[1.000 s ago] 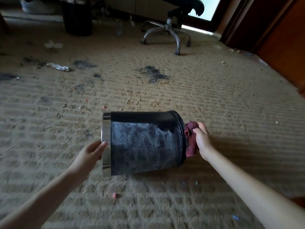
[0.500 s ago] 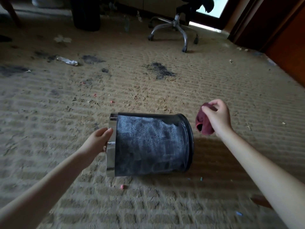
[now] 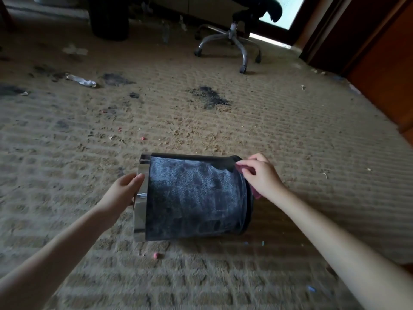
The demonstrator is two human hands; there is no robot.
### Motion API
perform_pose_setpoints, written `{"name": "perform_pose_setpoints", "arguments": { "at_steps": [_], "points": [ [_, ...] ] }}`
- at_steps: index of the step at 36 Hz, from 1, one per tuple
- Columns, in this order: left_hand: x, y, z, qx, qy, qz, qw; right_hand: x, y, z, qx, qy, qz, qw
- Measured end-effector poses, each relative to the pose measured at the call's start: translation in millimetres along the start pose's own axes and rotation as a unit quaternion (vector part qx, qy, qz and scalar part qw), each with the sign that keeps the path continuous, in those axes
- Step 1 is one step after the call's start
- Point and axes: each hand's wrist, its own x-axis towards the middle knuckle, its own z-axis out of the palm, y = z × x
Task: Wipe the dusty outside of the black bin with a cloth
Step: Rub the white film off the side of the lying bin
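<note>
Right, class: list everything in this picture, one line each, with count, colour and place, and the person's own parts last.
black bin: one, black under grey dust, on its side, centre carpet
chrome rim: one, silver, bin's left end
cloth: one, dark red, at bin's right end
carpet: one, beige, stained, whole floor
office chair: one, black with chrome base, far centre
second bin: one, dark, upright, far left
crumpled scrap: one, white, left carpet
wooden panelling: one, brown, right edge
left hand: one, holds the chrome rim
right hand: one, holds the cloth
</note>
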Motion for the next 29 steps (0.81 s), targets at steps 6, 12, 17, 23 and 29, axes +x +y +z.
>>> {"name": "perform_pose_setpoints", "arguments": {
  "at_steps": [6,12,17,23,29],
  "points": [
    [4,-2,0,0.003,0.019,0.022,1.000,-13,-4,2,-0.075,-0.019,-0.078,0.994],
    [3,-3,-1,0.022,0.022,0.035,0.999,-57,0,5,-0.121,0.012,-0.167,0.978],
    [1,0,0,0.017,0.026,0.030,0.999,-78,11,-10,-0.145,-0.071,-0.238,0.958],
    [-4,4,3,-0.015,0.012,-0.006,1.000,-10,-5,-27,-0.093,-0.003,-0.111,0.989],
    [0,2,0,-0.020,0.010,-0.020,1.000,33,-9,4,-0.141,-0.062,-0.023,0.988]
  ]
}}
